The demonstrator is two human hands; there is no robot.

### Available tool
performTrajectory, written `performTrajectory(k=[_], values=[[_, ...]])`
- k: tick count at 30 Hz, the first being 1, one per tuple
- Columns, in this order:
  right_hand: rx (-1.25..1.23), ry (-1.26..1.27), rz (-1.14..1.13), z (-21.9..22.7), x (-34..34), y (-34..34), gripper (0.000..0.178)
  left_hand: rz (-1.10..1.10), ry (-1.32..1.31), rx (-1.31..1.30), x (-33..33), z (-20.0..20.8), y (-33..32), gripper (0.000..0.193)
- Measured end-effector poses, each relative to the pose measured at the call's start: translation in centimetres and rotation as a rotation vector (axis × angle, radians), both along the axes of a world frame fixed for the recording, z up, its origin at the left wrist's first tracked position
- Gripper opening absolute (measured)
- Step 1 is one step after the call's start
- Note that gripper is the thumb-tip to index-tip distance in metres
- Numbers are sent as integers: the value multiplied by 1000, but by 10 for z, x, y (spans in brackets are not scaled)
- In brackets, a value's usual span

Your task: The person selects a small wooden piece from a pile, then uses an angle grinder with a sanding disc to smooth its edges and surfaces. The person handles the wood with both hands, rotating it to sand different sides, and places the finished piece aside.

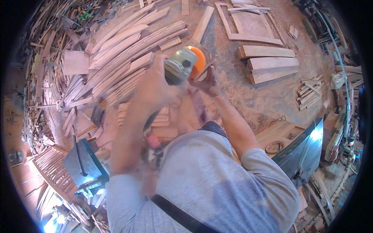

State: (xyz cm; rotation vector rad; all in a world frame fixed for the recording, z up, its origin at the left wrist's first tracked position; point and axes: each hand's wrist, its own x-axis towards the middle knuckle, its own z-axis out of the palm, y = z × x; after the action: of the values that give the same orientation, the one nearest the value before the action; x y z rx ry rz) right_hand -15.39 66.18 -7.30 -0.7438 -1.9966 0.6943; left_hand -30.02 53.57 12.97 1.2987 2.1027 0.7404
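"Orange disc (199, 62) on the grinder (179, 64): how much room around it?"

"Fair room on its right. Dusty floor (237, 97) lies bare as far as the thick beams (274, 70). On the other side, curved boards (116, 58) crowd toward the floor's left edge, so it's tighter there."

"And farther out?"

"One pale plank (203, 25) points at the floor's far edge. A wooden frame (254, 37) lies nearer the far right corner, and a heap of short sticks (310, 93) sits toward the right edge."

"Where's the grinder in the grip?"

"Left hand (155, 83) has its grip wrapped around the body, though the hand is blurred. The disc sticks out beyond the fingers, facing the right hand (210, 81)."

"What's that one doing?"

"Its grip is narrow, fingers closed on a small wooden piece (204, 72) just beside the disc's lower right rim. I can't tell whether wood and disc touch. Both hands are raised over the floor, out ahead of the grey shirt (202, 174)."
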Motion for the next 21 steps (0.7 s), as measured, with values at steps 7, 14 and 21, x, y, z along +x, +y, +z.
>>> performTrajectory(k=[7,14,21], values=[[38,-108,52,-1,2,8,83,52,46,124,-1,-44,-16,86],[77,-199,-7,6,14,21,88,250,-196,257,-13,-99,-13,82],[-274,-294,71,-4,22,28,89,95,-30,404,14,-147,-34,85]])
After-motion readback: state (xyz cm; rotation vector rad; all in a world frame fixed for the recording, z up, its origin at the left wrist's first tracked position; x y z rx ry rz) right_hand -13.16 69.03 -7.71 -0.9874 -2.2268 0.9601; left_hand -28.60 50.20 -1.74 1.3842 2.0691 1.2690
